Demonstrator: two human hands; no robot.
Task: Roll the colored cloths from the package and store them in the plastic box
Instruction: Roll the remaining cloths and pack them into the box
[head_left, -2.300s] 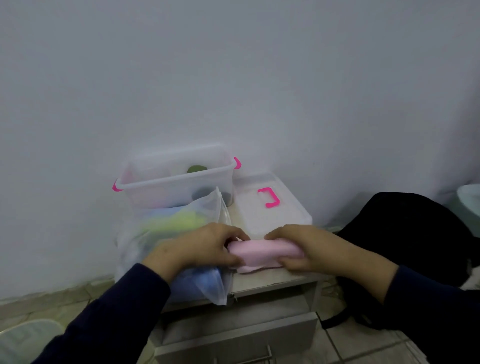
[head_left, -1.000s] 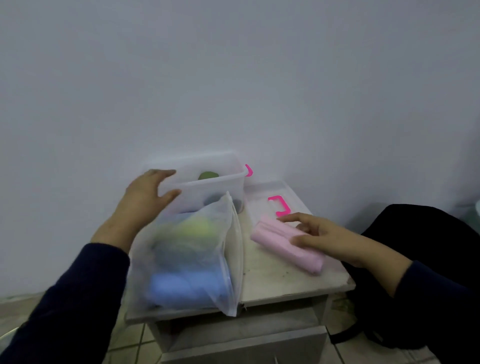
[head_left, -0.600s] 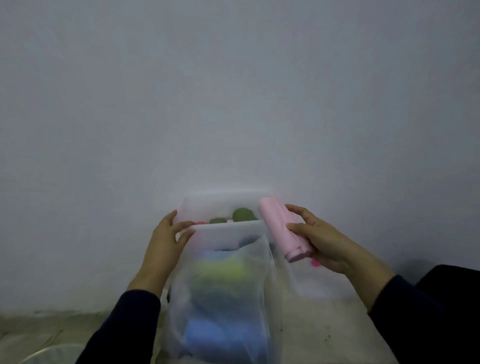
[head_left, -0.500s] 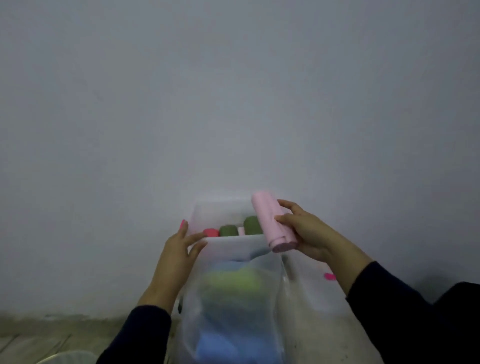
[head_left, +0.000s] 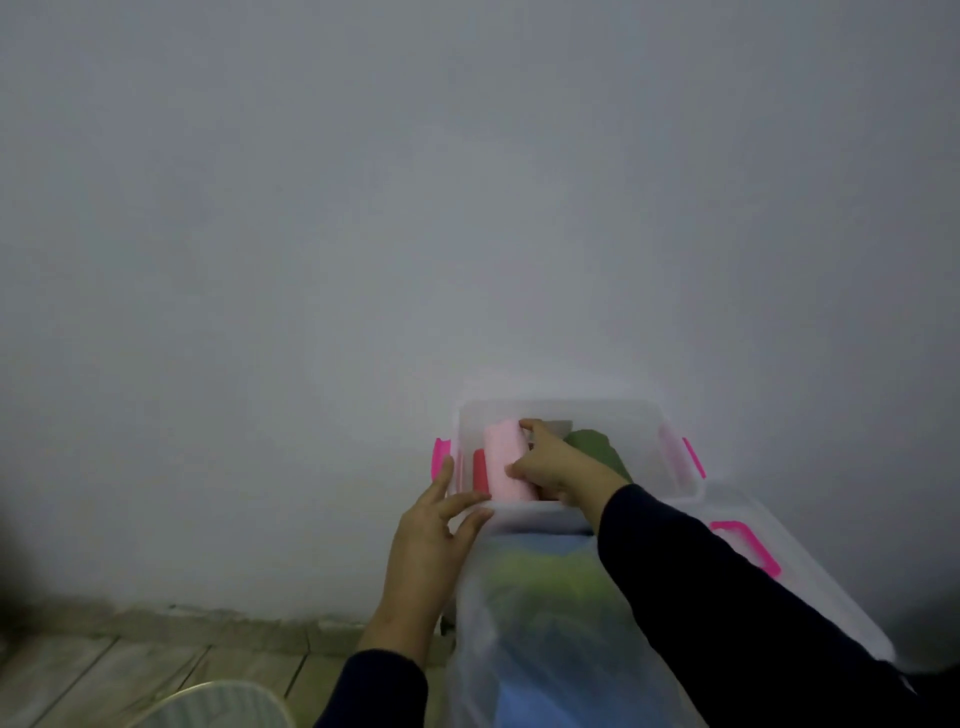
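A clear plastic box (head_left: 644, 415) with pink latches stands against the wall. My right hand (head_left: 550, 462) reaches inside it, shut on a rolled pink cloth (head_left: 506, 460) that stands beside a red roll (head_left: 479, 470) and a dark green roll (head_left: 597, 449). On the box's near left rim rests my left hand (head_left: 434, 540), fingers gripping the edge. In front of the box stands the translucent package (head_left: 540, 623), with yellow-green and blue cloths showing through it.
The box's clear lid (head_left: 810, 587) with a pink handle lies to the right, partly behind my right sleeve. The wall rises directly behind the box. A pale round rim (head_left: 218, 704) sits on the tiled floor at lower left.
My right hand lifted the pink roll off the tabletop and brought it down into the box. My left hand shifted along the box's near left rim. The camera tilted upward.
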